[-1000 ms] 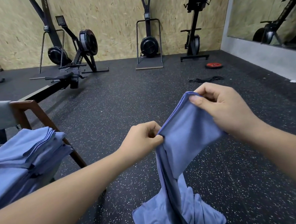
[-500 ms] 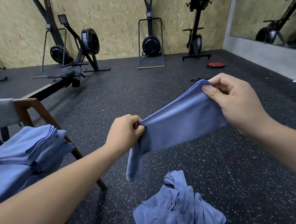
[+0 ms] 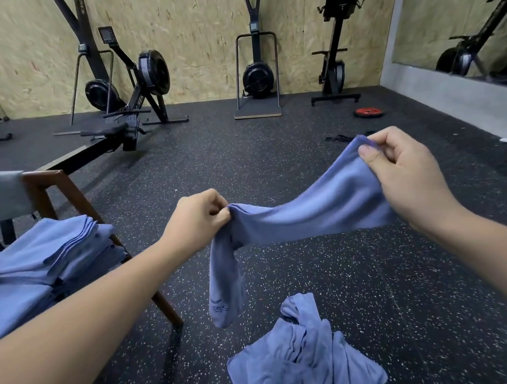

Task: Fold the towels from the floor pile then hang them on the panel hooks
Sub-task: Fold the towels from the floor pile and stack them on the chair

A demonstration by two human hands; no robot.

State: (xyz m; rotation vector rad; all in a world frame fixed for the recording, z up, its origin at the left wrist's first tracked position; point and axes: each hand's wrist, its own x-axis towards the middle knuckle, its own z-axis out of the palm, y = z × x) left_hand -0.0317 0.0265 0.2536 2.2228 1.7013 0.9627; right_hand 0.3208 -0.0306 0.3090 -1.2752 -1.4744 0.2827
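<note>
A: Walls?
B: Chipboard back wall [image 3: 197, 25]; mirror [image 3: 462, 13] on the right.
A: Floor?
B: Black speckled rubber floor [image 3: 273, 158]. One rowing machine [image 3: 153, 72] far left, wooden chair [image 3: 41, 182] nearer, red weight plate [image 3: 369, 112] far right.

Speckled rubber floor [image 3: 412, 284], crumpled towel pile [image 3: 304, 361], red weight plate [image 3: 369, 112], rowing machine [image 3: 152, 74]

Single wide-angle view from head height, facing forward and down. Close on left hand [image 3: 198, 219] at 11 o'clock and right hand [image 3: 407, 175] at 1, then out across floor [image 3: 272, 146] to far wall [image 3: 197, 25] at 12.
</note>
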